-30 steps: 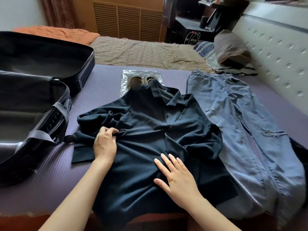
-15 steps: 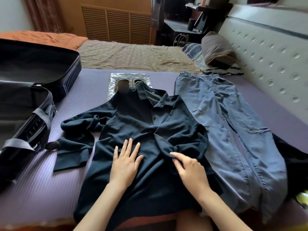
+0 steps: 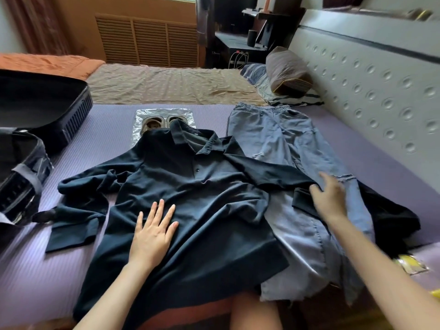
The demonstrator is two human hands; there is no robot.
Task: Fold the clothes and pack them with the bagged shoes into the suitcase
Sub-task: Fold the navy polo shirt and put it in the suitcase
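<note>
Early in the shirt-folding step, I reckon. The dark polo shirt point(image 3: 202, 210) lies face up on the bed point(image 3: 107, 139), its collar draped over the bagged shoes point(image 3: 152, 122). The jeans point(image 3: 273, 134) are alongside and the suitcase point(image 3: 47, 108) sits open off to the left. The left hand point(image 3: 152, 232) is flat on the shirt, fingers straight, pinning it. The right hand point(image 3: 329, 198) is well apart, out at the sleeve point(image 3: 273, 175) end over the jeans. It's blurry, so I can't tell if it's pinching the cuff. Next up is probably flattening both sleeves, then folding them inward.

left hand point(image 3: 152, 234): flat on shirt point(image 3: 202, 210), lower centre | right hand point(image 3: 329, 198): holds shirt sleeve over jeans point(image 3: 273, 139), right | suitcase point(image 3: 76, 115): open, left edge
</note>
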